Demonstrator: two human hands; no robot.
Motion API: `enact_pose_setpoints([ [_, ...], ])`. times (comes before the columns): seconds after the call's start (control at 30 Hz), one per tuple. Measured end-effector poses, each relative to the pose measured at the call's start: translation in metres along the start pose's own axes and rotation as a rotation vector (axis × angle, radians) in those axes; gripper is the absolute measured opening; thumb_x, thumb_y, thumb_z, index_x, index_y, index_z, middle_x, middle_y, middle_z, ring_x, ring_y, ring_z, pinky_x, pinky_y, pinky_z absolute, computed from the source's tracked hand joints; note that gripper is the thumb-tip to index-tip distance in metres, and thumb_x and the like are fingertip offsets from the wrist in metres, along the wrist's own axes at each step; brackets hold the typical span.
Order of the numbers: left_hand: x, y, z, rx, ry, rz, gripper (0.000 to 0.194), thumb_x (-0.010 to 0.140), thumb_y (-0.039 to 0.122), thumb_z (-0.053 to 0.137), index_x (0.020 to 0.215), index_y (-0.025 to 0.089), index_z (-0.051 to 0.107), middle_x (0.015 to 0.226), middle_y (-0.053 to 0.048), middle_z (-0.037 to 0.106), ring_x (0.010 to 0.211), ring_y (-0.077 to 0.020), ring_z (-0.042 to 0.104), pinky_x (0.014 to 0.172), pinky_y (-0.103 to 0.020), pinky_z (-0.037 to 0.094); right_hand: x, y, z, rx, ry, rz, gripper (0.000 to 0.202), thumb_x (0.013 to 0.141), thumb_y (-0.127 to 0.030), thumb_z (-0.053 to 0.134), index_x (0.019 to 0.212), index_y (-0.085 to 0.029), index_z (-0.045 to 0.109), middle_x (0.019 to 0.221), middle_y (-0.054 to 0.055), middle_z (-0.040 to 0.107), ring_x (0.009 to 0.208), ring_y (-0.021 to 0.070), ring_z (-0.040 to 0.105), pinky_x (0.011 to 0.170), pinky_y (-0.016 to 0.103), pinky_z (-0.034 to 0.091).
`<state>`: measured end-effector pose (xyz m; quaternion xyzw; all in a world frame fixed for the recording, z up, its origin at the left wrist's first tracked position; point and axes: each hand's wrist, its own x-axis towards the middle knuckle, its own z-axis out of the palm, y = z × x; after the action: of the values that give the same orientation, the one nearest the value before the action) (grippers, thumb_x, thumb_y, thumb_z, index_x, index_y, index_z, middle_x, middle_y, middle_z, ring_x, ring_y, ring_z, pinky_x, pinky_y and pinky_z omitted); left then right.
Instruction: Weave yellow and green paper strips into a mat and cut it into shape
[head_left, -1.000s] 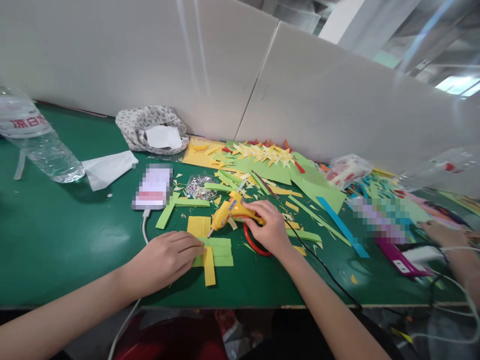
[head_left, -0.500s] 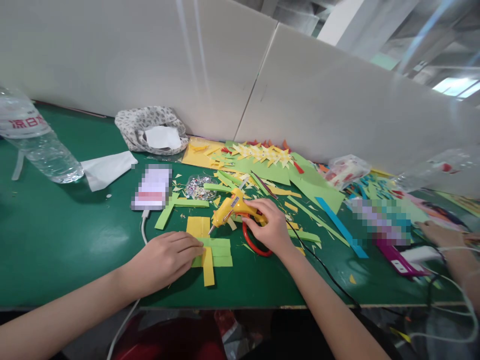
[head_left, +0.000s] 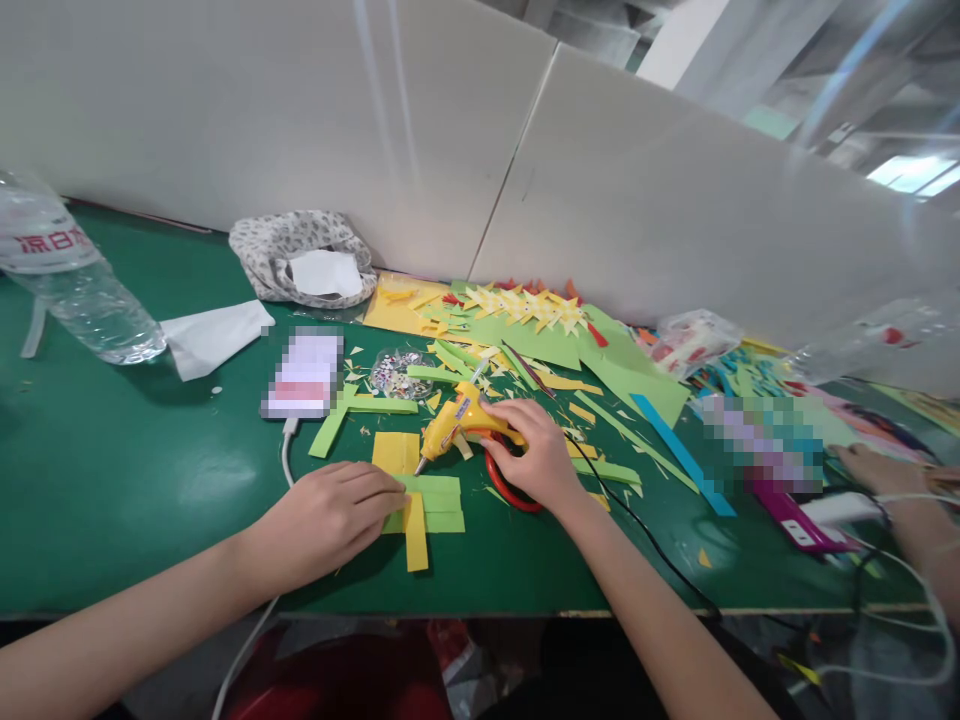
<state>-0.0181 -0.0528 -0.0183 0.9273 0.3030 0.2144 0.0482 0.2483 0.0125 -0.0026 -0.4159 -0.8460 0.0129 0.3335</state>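
Note:
My right hand (head_left: 536,448) is closed around the handle of a yellow glue gun (head_left: 454,422), whose metal tip points down and left at the folded paper. Woven strips lie beneath that tip: a green paper piece (head_left: 445,504) with a yellow strip (head_left: 415,535) across it and a yellow piece (head_left: 395,453) behind. My left hand (head_left: 337,515) presses on the left end of the green paper, fingers together; its fingertips partly cover the paper. Red-handled scissors (head_left: 510,485) lie under my right hand.
A phone (head_left: 304,372) with a white cable lies left, near a water bottle (head_left: 82,280) and a cloth pouch (head_left: 300,255). Behind are sequins (head_left: 401,372), paper scraps and a yellow star chain (head_left: 529,308). Another person's hand (head_left: 862,465) is at far right, beside a purple phone case (head_left: 795,518).
The glue gun has shifted very slightly down and left with my right hand. My left hand stays on the paper.

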Motion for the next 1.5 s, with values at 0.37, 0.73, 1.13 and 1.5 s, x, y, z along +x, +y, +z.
enact_pose_setpoints([
  [0.37, 0.0, 0.003, 0.002, -0.002, 0.078, -0.089, 0.018, 0.09, 0.017, 0.039, 0.095, 0.017, 0.056, 0.087, -0.005, 0.066, 0.076, -0.0156, 0.063, 0.066, -0.027, 0.051, 0.0, 0.007, 0.001, -0.029, 0.012, 0.117, 0.038, 0.071, -0.029, 0.067, 0.107, -0.021, 0.059, 0.101, 0.008, 0.063, 0.096, 0.0254, 0.057, 0.084, 0.044, 0.048],
  [0.73, 0.001, 0.001, 0.0, 0.088, 0.023, -0.046, 0.023, 0.088, 0.017, 0.043, 0.103, 0.022, 0.059, 0.101, -0.007, 0.062, 0.091, -0.0216, 0.06, 0.074, -0.035, 0.05, -0.002, -0.033, -0.003, 0.014, 0.105, -0.153, 0.019, 0.079, -0.016, 0.054, 0.096, -0.024, 0.057, 0.092, 0.004, 0.067, 0.091, 0.0202, 0.06, 0.083, 0.038, 0.046],
  [1.13, 0.0, 0.001, 0.0, 0.08, 0.042, -0.05, 0.018, 0.089, 0.018, 0.043, 0.096, 0.02, 0.059, 0.095, -0.004, 0.065, 0.088, -0.0189, 0.06, 0.075, -0.032, 0.05, -0.014, -0.065, 0.017, 0.097, -0.231, -0.36, 0.021, 0.082, -0.012, 0.043, 0.096, -0.018, 0.056, 0.097, 0.008, 0.068, 0.093, 0.0196, 0.06, 0.079, 0.038, 0.045],
  [1.5, 0.0, 0.001, -0.003, 0.077, -0.005, 0.003, 0.023, 0.087, 0.017, 0.045, 0.103, 0.025, 0.06, 0.1, -0.004, 0.064, 0.09, -0.021, 0.06, 0.072, -0.034, 0.05, -0.015, -0.066, 0.018, 0.067, -0.26, -0.363, 0.024, 0.081, -0.012, 0.042, 0.1, -0.017, 0.057, 0.101, 0.009, 0.067, 0.098, 0.022, 0.058, 0.08, 0.039, 0.044],
])
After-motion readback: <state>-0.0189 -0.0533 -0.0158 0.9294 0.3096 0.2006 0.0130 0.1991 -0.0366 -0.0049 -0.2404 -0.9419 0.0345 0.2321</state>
